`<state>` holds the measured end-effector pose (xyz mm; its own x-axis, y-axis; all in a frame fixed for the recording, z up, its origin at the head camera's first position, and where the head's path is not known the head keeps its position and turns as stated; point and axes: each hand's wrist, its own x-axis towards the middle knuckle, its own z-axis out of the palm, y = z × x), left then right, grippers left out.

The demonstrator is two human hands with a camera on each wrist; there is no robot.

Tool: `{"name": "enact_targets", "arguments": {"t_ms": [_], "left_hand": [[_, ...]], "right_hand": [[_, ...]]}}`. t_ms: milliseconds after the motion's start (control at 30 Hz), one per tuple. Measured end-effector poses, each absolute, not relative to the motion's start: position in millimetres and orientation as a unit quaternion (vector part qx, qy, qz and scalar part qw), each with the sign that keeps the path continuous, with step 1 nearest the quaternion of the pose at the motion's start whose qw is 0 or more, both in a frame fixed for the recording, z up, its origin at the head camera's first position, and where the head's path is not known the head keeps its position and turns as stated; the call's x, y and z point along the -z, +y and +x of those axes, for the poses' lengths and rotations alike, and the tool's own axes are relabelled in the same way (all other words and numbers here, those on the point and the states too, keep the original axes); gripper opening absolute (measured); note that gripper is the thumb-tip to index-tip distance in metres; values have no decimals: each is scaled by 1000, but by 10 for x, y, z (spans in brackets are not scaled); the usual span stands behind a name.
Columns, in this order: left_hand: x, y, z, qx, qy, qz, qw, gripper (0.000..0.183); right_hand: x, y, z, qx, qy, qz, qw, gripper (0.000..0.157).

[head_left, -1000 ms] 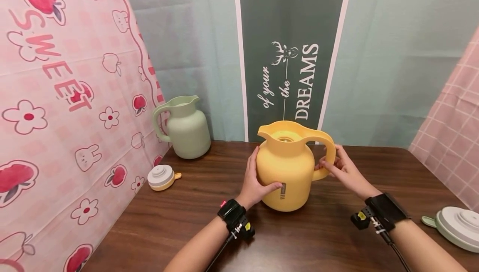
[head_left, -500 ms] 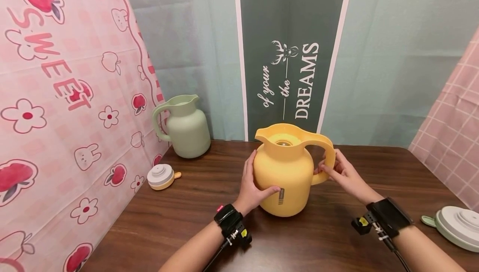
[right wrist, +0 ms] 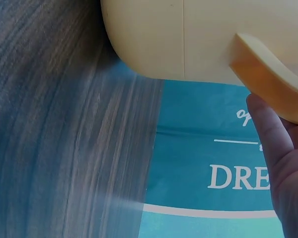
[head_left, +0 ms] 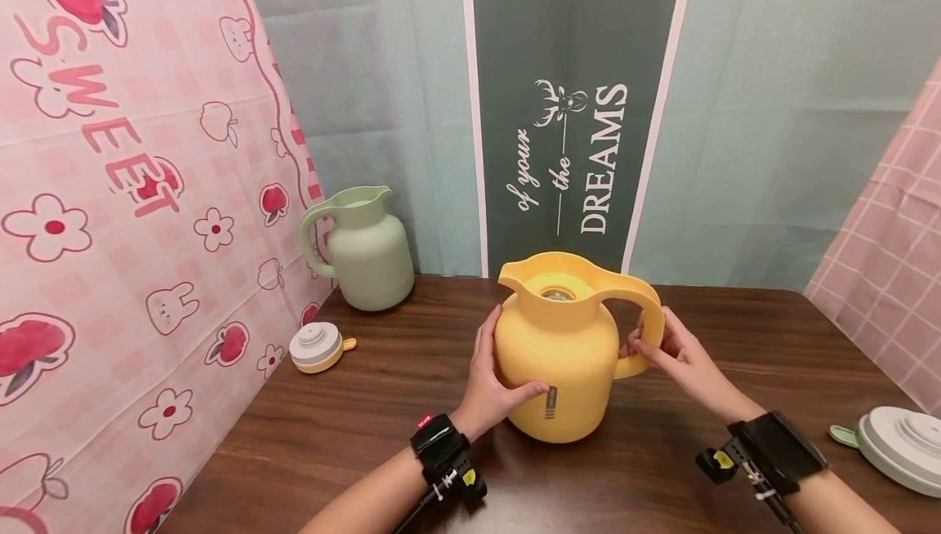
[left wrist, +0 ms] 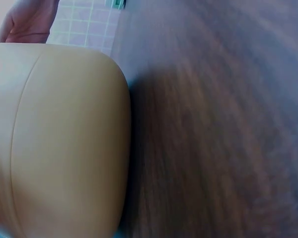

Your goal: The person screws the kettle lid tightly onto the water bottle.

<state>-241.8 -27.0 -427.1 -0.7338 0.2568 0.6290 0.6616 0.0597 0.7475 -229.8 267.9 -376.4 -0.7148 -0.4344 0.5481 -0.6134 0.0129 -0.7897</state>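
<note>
A yellow vacuum jug (head_left: 556, 354) stands upright near the middle of the table, its spout to the left and its top uncovered. My left hand (head_left: 496, 387) holds the body's left side, the thumb across the front by a small grey label. On the other side, my right hand (head_left: 680, 358) holds the lower part of the jug's handle (head_left: 650, 322) between thumb and fingers. The right wrist view shows the handle (right wrist: 268, 74) with the thumb against it. In the left wrist view the jug's base (left wrist: 79, 139) is close over the tabletop.
A green vacuum jug (head_left: 371, 260), also uncovered, stands at the back left. Before it lies a white and yellow lid (head_left: 316, 346). At the right edge is a white and green lid (head_left: 904, 444). Printed cloths hang behind and beside the brown wooden table (head_left: 353, 436).
The yellow jug has shifted a little towards me, with both hands moving along on it. The green jug and both lids have stayed in place.
</note>
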Motion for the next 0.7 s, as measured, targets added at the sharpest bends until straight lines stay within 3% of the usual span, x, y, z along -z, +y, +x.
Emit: {"name": "enact_targets", "arguments": {"t_ms": [533, 700], "left_hand": [[4289, -319, -2340, 609, -701, -334, 159, 110], [4249, -397, -2355, 599, -714, -340, 126, 109]], "right_hand": [[3785, 2630, -2158, -613, -703, 355, 68, 21], [3795, 2601, -2148, -595, -725, 337, 83, 16]]}}
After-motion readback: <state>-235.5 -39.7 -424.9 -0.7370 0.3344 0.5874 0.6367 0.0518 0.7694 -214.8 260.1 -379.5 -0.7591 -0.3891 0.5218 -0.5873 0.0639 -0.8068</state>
